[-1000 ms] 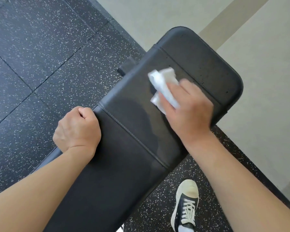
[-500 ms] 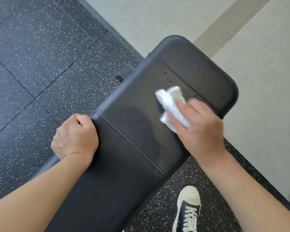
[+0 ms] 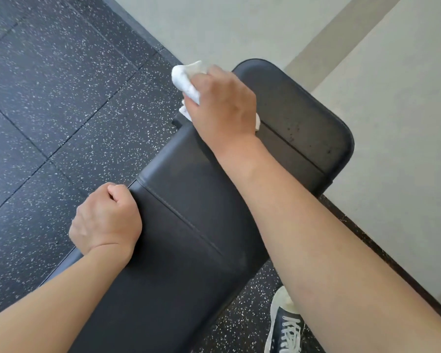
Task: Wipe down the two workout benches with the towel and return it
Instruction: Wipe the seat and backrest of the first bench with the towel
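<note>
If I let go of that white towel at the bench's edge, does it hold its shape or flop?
Probably flops: the towel is bunched and creased in the right hand, so it looks soft and light. Part of it overhangs the bench edge, so it may slide off.

- Bright, even daylight; your pale floor (image 3: 392,123) at upper right is near washed out.
- Soft sheen on the bench pad (image 3: 189,225), faint forearm shadow across it.
- Your right hand (image 3: 222,105) and towel (image 3: 186,80) are slightly motion-blurred.
- Wide-angle stretch at the edges.
</note>
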